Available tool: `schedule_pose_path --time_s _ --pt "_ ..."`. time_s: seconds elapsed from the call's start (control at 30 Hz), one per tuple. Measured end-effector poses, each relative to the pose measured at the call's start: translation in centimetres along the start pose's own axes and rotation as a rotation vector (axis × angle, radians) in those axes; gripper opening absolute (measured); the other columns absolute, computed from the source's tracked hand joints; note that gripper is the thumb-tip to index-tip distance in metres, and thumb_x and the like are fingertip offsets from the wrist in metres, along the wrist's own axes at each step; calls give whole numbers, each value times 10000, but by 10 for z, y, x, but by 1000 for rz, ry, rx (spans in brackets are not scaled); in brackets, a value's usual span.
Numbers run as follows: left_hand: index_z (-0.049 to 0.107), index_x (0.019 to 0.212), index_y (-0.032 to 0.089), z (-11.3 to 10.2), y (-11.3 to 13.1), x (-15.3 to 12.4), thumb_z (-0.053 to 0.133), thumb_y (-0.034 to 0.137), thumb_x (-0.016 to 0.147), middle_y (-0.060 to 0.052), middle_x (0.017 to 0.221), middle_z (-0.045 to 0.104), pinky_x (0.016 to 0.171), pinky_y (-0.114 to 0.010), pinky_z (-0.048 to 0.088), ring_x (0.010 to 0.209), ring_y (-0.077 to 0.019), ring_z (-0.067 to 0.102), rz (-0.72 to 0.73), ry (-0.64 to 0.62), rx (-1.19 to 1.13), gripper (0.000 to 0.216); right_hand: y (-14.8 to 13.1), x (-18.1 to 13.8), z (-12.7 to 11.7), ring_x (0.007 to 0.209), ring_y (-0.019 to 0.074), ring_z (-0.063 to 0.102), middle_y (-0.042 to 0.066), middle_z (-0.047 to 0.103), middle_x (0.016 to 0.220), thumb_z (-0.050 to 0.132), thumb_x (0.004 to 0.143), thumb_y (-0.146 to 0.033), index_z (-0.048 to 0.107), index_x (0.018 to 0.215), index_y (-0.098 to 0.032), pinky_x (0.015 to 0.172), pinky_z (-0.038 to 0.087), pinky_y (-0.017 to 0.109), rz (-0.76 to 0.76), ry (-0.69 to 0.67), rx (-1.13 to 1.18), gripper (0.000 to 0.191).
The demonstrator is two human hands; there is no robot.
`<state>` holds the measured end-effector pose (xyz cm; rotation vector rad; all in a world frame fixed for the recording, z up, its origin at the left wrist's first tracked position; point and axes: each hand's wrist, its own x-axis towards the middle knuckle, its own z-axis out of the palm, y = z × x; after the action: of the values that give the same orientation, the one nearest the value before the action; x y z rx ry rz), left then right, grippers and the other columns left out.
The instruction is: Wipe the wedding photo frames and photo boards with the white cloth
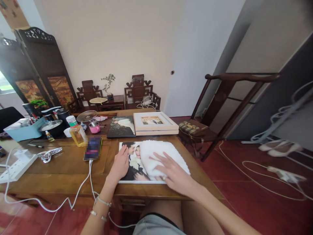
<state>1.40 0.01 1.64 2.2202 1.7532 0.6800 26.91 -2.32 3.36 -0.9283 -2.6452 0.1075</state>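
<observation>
We've R fingers (169,157) spread flat atop a fluffy, scallop-edged white cloth (177,151) on the rect. wedding photo (133,169), w/ L fingers (122,153) together on its L side, wood surface (66,169) below.

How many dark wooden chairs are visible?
3: left carved armchair and right carved armchair by the beige wall; tall-backed chair right of the brown wooden table. Others may be hidden.

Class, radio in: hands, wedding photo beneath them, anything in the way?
Left hand on wedding photo, near left edge. Right hand spread on white cloth. Obstruction: cloth hides much of photo's right side.
</observation>
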Motion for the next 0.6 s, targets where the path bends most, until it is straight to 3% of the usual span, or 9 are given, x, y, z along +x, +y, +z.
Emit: schedule_pose_path --time_s 0.1,0.2,0.3,0.5,0.6 --pt "369 1377 87 -1 1 0 247 228 936 -160 1497 294 1114 -444 273 1399 -232 253 -3 -8 13 478 -30 -25 -7 1402 262 147 49 384 1458 419 557 -3 617 925 -206 1128 95 571 -66 -85 -16 465" --pt "361 1379 81 0 1 0 244 230 937 -165 1499 287 1109 -448 277 1401 -238 244 8 -12 24 481 -38 -28 -11 1404 262 140 44 369 1466 423 545 -8 615 947 -209 1131 88 563 -106 -138 1 489" --pt "352 1386 91 0 -2 0 241 245 941 -158 1504 280 1105 -452 281 1404 -239 236 13 -20 23 483 -23 -4 -10 1395 251 189 51 401 1450 431 562 -7 611 1015 -220 1122 128 551 -97 -127 49 532" --pt "350 1389 105 0 -6 0 248 249 944 -156 1502 286 1104 -455 283 1401 -234 245 24 -16 5 479 18 70 4 1357 306 281 95 439 1421 491 686 -53 617 1061 -210 1066 204 586 9 -22 17 425" --pt "358 1385 105 1 -6 1 262 256 943 -158 1498 295 1106 -451 284 1399 -233 253 11 -6 -7 477 18 80 7 1352 290 294 103 490 1380 496 696 -54 624 1058 -203 1071 196 571 22 10 3 412"
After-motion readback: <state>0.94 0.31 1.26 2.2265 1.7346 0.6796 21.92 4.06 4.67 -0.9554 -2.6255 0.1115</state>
